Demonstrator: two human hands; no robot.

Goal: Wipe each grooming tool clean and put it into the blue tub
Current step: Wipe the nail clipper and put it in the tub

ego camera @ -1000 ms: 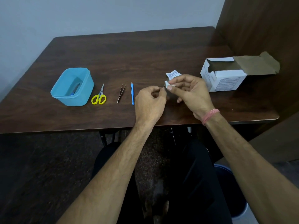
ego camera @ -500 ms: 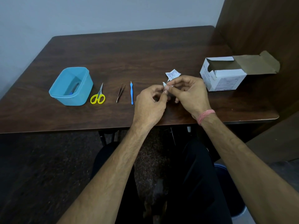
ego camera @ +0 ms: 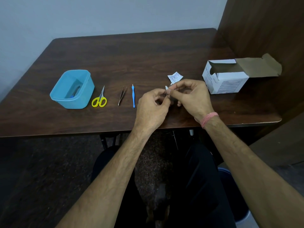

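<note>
Both hands are brought together just above the near middle of the dark wooden table [ego camera: 131,60]. A small white wipe [ego camera: 166,87] is pinched between thumb and forefinger of the right hand [ego camera: 190,97], the other fingers curled loosely under. The left hand [ego camera: 152,109] is closed on a small dark tool [ego camera: 167,94], of which only a tip is seen at the fingertips; what kind of tool it is cannot be told. Wipe and tool are held touching, right where the two hands meet.

To the left, three more tools are laid out in a row on the table: a blue-handled pick [ego camera: 133,96] nearest the hands, then tweezers [ego camera: 122,95], then yellow-handled scissors [ego camera: 99,99]. At the far left end of the row the blue tub [ego camera: 72,88] is set, with something blue lying at its bottom.

Just beyond the hands a torn white sachet [ego camera: 175,77] is seen, and an opened white carton [ego camera: 230,76] is lying at the right.
</note>
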